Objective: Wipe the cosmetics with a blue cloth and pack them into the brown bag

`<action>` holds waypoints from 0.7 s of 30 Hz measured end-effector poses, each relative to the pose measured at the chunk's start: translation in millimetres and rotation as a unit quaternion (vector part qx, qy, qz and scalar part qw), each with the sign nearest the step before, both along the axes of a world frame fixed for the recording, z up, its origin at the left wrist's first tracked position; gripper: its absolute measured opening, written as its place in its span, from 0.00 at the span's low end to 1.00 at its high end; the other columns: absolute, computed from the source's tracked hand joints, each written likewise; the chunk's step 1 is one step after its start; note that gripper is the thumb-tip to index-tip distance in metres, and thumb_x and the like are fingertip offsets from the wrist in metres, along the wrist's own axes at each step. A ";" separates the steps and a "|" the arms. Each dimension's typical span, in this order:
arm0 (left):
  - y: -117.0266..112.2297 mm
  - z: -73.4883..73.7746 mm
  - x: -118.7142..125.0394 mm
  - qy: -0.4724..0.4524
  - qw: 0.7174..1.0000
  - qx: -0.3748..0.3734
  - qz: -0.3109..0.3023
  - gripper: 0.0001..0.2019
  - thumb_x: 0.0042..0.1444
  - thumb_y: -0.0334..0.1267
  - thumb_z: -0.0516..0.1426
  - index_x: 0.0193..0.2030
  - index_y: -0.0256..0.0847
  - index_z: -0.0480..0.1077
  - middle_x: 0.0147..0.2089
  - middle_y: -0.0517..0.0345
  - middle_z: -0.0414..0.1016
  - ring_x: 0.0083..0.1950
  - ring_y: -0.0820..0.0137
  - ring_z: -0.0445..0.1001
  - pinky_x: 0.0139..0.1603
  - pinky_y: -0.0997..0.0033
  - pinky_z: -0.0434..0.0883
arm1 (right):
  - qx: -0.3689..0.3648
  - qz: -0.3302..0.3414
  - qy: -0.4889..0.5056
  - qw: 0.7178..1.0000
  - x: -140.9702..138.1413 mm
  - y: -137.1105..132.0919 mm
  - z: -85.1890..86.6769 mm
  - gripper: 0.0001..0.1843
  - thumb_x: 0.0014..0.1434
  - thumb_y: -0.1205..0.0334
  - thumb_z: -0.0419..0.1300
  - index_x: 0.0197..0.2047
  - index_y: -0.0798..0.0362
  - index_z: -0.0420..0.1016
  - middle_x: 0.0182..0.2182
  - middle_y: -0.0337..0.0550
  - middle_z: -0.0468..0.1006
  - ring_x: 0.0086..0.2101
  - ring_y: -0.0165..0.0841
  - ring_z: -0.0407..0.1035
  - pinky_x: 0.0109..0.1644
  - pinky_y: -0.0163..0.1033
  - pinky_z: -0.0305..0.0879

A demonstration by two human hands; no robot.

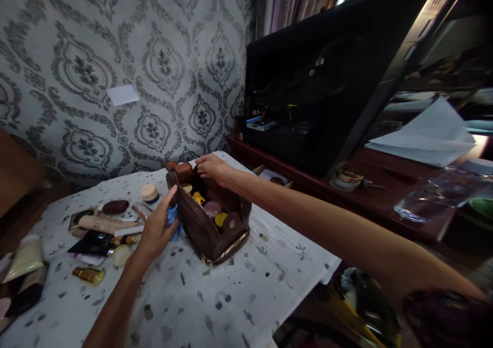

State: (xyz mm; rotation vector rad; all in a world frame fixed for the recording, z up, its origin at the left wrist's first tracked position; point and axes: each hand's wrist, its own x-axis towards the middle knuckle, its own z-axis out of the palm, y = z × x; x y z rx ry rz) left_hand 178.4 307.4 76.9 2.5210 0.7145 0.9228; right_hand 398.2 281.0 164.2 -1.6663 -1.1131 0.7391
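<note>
The right forearm (308, 215) and the left forearm (119, 296) reach in nearest the camera, both cut off by the frame, with one dark purple shape (442, 314) in the corner too dim to name. Between the two hands, one brown bag (204, 235) stands unzipped on the patterned cloth (231, 312).

The left hand (156, 232) is at its side, thumb and fingers spread apart, one bunched blue cloth (174, 224) by the fingers — whether they grip it I cannot tell. The right hand (213, 168) bends over the far rim, fingertips hidden; their hold cannot be told.

Inside the bag show two yellow pieces (221, 219) and one pink round item (212, 209); others are shadowed. Left of it are one beige-lidded jar (149, 193), one gold tube (88, 275) and a cosmetics pile (103, 230) — overlapping, so uncountable. One cream tube (26, 258) lies toward the left edge. Any print on them, or on the single white paper (123, 94) on the wall, is too small to read.
</note>
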 end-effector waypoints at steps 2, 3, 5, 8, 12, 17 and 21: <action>-0.5 -1.3 -0.6 0.002 1.000 -0.003 0.012 0.34 0.62 0.39 0.53 0.74 0.44 0.48 0.66 0.47 0.68 0.63 0.58 0.69 0.67 0.53 0.61 | 0.038 0.003 0.051 0.998 0.2 -19.1 14.0 0.11 0.62 0.72 0.52 0.47 0.58 0.70 0.37 0.44 0.79 0.35 0.26 0.73 0.42 0.30 0.70; -0.8 -2.0 -1.6 0.004 1.000 -0.006 0.021 0.35 0.61 0.39 0.53 0.74 0.44 0.47 0.63 0.47 0.71 0.61 0.58 0.72 0.65 0.53 0.63 | 0.064 0.008 0.088 0.994 0.6 -29.7 18.1 0.11 0.63 0.71 0.52 0.47 0.57 0.70 0.37 0.44 0.79 0.35 0.25 0.73 0.42 0.29 0.70; -1.2 -4.0 -5.7 0.012 0.999 -0.015 0.042 0.35 0.61 0.40 0.53 0.74 0.43 0.46 0.55 0.49 0.75 0.54 0.59 0.75 0.61 0.54 0.67 | 0.128 0.028 0.187 0.974 0.9 -51.2 20.2 0.08 0.62 0.70 0.54 0.45 0.57 0.71 0.35 0.43 0.79 0.33 0.25 0.74 0.40 0.30 0.70; -0.7 -9.3 -18.4 0.033 0.998 -0.014 0.060 0.32 0.61 0.41 0.52 0.72 0.42 0.51 0.52 0.49 0.76 0.50 0.59 0.76 0.57 0.56 0.70 | 0.174 0.062 0.234 0.955 -3.3 -79.3 11.0 0.06 0.61 0.67 0.57 0.41 0.57 0.73 0.30 0.41 0.80 0.30 0.26 0.73 0.37 0.31 0.69; 0.0 -22.5 -42.6 0.057 0.995 -0.008 0.077 0.28 0.61 0.41 0.52 0.69 0.42 0.58 0.56 0.47 0.74 0.52 0.60 0.75 0.54 0.59 0.71 | 0.181 0.150 0.185 0.954 -21.8 -105.2 -9.9 0.11 0.62 0.56 0.60 0.40 0.56 0.76 0.29 0.41 0.79 0.28 0.27 0.72 0.32 0.31 0.67; -3.9 -44.5 -67.5 0.022 0.996 0.001 0.082 0.24 0.59 0.36 0.51 0.62 0.40 0.65 0.58 0.48 0.75 0.56 0.61 0.74 0.59 0.58 0.70 | 0.182 0.268 0.051 0.945 -64.6 -126.9 -21.3 0.13 0.65 0.52 0.58 0.39 0.52 0.78 0.29 0.41 0.79 0.30 0.30 0.74 0.36 0.35 0.69; -7.1 -62.5 -76.5 0.017 0.996 0.022 0.085 0.21 0.59 0.32 0.51 0.60 0.39 0.66 0.57 0.47 0.75 0.57 0.61 0.74 0.59 0.57 0.70 | 0.220 0.375 -0.001 0.900 -97.2 -151.3 -13.3 0.12 0.66 0.52 0.56 0.39 0.47 0.79 0.30 0.41 0.81 0.30 0.31 0.75 0.37 0.35 0.70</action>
